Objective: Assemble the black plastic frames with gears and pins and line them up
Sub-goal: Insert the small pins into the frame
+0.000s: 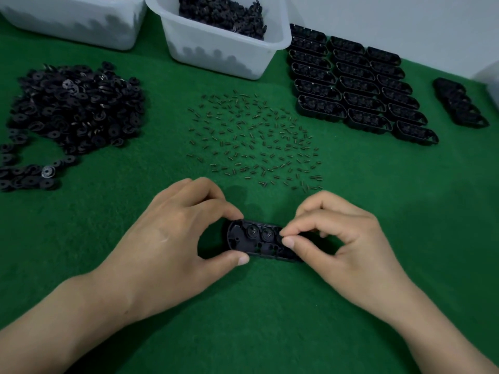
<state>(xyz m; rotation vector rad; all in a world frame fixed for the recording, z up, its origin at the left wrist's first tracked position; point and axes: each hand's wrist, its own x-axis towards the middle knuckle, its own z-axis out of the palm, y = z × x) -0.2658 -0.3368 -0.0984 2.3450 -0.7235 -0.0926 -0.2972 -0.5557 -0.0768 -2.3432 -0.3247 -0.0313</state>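
Note:
A black oblong plastic frame (pixel 259 240) lies on the green felt near the front, with two round gears seated in it. My left hand (pixel 178 238) grips its left end between thumb and forefinger. My right hand (pixel 340 238) pinches thumb and forefinger together over the frame's right part; what sits between the fingertips is too small to tell. Small pins (pixel 253 141) are scattered over the felt behind the frame. A heap of black gears (pixel 73 106) lies at the left. Finished frames (pixel 359 85) stand in rows at the back right.
Two white plastic bins stand at the back, one at the left (pixel 78 22) and one in the middle (pixel 218 36) filled with black parts. A short row of further black frames (pixel 459 103) lies at the far right. A pale wall rises behind.

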